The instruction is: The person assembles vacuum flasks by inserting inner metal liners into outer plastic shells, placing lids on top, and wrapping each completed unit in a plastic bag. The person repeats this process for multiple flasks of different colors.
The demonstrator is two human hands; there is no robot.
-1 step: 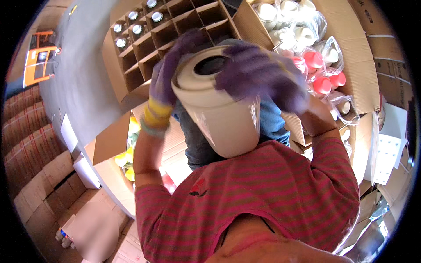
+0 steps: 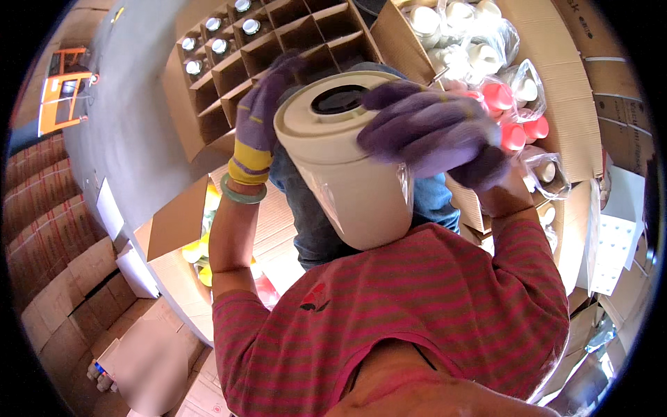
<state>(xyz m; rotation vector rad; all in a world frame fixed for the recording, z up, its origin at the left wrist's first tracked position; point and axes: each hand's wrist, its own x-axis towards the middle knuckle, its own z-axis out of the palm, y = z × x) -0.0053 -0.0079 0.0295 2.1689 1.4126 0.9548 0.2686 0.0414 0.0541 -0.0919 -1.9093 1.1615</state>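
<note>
A cream plastic tub [image 2: 354, 187] leans against my striped shirt, between my knees. Its round lid [image 2: 299, 118] has a dark circular centre. On the tub's left side is my left hand [image 2: 260, 115], in a purple knit glove with a yellow cuff; its fingers stretch forward past the rim, and the tips are blurred. My right hand [image 2: 431, 132], gloved alike, hovers over the lid's right edge with bent, slightly parted fingers. Whether its fingertips touch the lid is hard to tell.
Beyond the tub stands a divided carton [image 2: 264, 52] with several white-capped bottles in its left cells. At right, an open carton [image 2: 556, 76] holds bagged white and red-capped bottles [image 2: 497, 96]. Yellow-capped items [image 2: 194, 251] sit in a box at left. An orange metal frame [image 2: 62, 104] is farther left.
My right hand has shifted right and toward me, uncovering more of the lid. The left hand has moved slightly away from the rim, its fingers straighter. The tub stays put.
</note>
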